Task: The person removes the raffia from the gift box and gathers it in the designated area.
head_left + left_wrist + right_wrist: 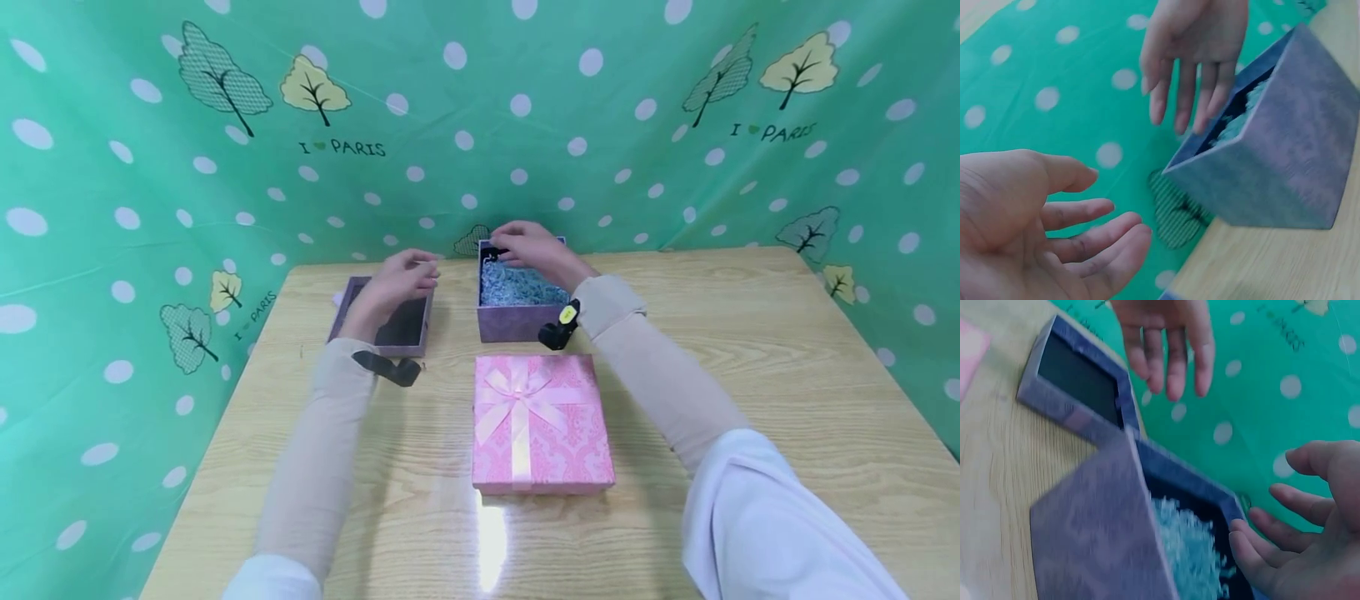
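Observation:
A purple gift box (pixel 517 325) with no lid on it stands near the table's back edge, holding blue-green shredded paper (pixel 1185 547). Over its back rim hovers my right hand (pixel 534 250), fingers loosely bent and apart, nothing held; the right wrist view shows it beside the rim. To the left lies the box's purple lid (pixel 424 333), inside up with a dark lining. My left hand (pixel 401 282) is above that lid, its relaxed fingers pointing toward the box. In the left wrist view its palm (pixel 1016 237) shows bare.
A square pink gift box (pixel 577 442) with a ribbon bow sits closed in front of the purple one. The wooden table (pixel 712 350) runs back to a green polka-dot cloth (pixel 465 100). A black wrist strap with a camera (pixel 558 329) is on my right wrist.

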A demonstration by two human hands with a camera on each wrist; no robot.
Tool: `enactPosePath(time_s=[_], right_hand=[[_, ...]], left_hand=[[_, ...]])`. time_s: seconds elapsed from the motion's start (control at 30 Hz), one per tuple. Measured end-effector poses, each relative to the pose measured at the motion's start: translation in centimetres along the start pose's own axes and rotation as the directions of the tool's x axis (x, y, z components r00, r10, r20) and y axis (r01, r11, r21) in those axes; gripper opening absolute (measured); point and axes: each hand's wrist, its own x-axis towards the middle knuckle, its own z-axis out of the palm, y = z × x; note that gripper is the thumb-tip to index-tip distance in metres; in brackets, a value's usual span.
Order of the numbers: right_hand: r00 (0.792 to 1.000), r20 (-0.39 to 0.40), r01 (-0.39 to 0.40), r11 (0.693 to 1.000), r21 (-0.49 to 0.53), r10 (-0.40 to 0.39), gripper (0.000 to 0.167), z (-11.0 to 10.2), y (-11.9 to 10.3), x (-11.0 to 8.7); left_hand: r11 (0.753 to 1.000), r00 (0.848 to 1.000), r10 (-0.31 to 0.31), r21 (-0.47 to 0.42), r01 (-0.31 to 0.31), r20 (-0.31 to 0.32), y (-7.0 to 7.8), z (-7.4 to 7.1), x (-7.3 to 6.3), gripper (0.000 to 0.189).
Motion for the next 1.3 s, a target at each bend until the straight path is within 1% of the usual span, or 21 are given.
enactPosePath(time_s=[0.1,0.2,0.27,0.4,0.47,0.53,0.63,0.73,0.87,0.97,1.1,1.2,1.3], right_hand=[[1.0,-0.024,-0.003,1.0,-0.022,0.003,0.046,-0.9,0.8,-0.1],[0.999,-0.04,-0.001,0.999,-0.054,-0.002,0.046,-1.5,1.3,-0.1],[0.998,-0.055,0.002,0.995,-0.1,-0.007,0.046,-1.7,1.5,-0.2],[0.997,-0.073,-0.005,0.973,-0.23,-0.012,0.048,-1.7,1.9,-0.2],[0.998,-0.06,-0.006,0.958,-0.287,-0.011,0.051,-1.7,2.1,-0.1],[0.999,-0.039,-0.003,0.947,-0.322,-0.01,0.055,-1.6,2.3,-0.1],[1.0,0.0,0.002,0.934,-0.356,-0.002,0.059,-1.5,2.5,0.0],[0.999,0.041,-0.004,0.926,-0.377,0.021,0.063,-1.5,2.6,0.1],[0.992,0.099,-0.033,0.914,-0.404,0.08,0.071,-1.5,2.8,0.1],[0.983,0.135,-0.055,0.895,-0.442,0.127,0.08,-1.3,2.9,0.0],[0.964,0.195,-0.064,0.866,-0.495,0.182,0.09,-1.1,3.2,0.1],[0.948,0.234,-0.067,0.852,-0.519,0.216,0.092,-1.0,3.3,0.3],[0.937,0.254,-0.063,0.832,-0.551,0.24,0.091,-0.9,3.4,0.5]], left_hand=[[0.999,0.999,0.005,0.033,-0.007,0.047,0.5,1.4,0.6,0.042],[0.999,0.996,-0.015,0.031,0.012,0.09,0.7,2.7,1.2,0.042],[0.999,0.993,-0.042,0.027,0.039,0.108,0.7,3.5,1.6,0.043],[0.996,0.989,-0.09,0.036,0.086,0.114,0.4,4.6,2.2,0.045],[0.994,0.988,-0.106,0.043,0.102,0.109,0.3,5.0,2.4,0.046],[0.993,0.988,-0.115,0.051,0.111,0.103,0.2,5.4,2.5,0.046],[0.991,0.987,-0.127,0.052,0.122,0.099,0.2,5.7,2.6,0.046],[0.99,0.985,-0.138,0.053,0.133,0.1,0.2,5.9,2.6,0.047],[0.989,0.984,-0.146,0.047,0.142,0.104,0.4,6.0,2.4,0.049],[0.989,0.984,-0.146,0.035,0.144,0.103,0.5,6.0,2.3,0.05],[0.99,0.985,-0.142,0.021,0.141,0.099,0.3,5.9,2.4,0.049],[0.99,0.985,-0.139,0.012,0.138,0.1,0.1,5.7,2.4,0.047],[0.99,0.985,-0.138,0.002,0.138,0.104,-0.1,5.6,2.5,0.047]])
